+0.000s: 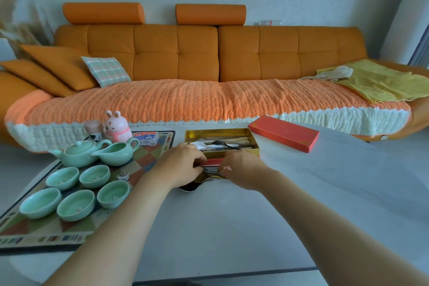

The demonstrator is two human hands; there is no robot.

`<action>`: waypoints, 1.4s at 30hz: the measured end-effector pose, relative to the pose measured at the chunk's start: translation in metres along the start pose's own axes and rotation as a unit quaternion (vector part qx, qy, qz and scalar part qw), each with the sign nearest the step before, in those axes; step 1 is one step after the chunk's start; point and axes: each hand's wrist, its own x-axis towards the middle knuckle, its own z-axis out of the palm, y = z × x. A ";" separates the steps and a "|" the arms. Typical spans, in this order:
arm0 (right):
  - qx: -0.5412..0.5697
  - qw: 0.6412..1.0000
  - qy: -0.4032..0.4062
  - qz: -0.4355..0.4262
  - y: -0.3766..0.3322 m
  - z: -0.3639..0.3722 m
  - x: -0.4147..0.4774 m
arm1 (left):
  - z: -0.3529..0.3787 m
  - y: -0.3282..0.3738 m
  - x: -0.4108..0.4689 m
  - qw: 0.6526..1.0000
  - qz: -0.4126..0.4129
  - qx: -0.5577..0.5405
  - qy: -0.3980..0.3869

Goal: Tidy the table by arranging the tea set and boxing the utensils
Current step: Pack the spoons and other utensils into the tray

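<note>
An open gold-lined box [253, 138] holds a white spoon, dark utensils and pale chopsticks. Its red lid [284, 133] leans on the box's right end. In front of the box, my left hand [180, 165] and my right hand [241, 170] both curl round a bunch of metal utensils [210, 170]; dark and gold spoon bowls [192, 186] stick out below my left hand. A celadon teapot [77, 152], a pitcher [116, 152] and several green cups [95, 176] stand on a patterned mat [44, 234] at the left.
A pink rabbit figure [115, 130], a small jar [94, 131] and a blue-white packet [146, 138] sit at the mat's far end. A small round lid [123, 176] lies by the cups. An orange sofa [209, 65] runs behind the grey table [232, 227].
</note>
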 end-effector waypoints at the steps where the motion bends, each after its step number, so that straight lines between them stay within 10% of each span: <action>1: 0.005 1.000 0.007 0.006 0.000 0.000 0.000 | -0.001 -0.001 -0.001 1.000 -0.005 0.003 -0.015; 23: 0.102 0.956 0.273 0.026 0.032 -0.007 0.015 | 0.012 0.004 0.022 0.981 -0.004 -0.078 0.178; 42: 0.088 0.984 0.156 0.014 0.032 0.005 0.026 | 0.019 0.006 0.029 0.996 0.025 -0.034 0.083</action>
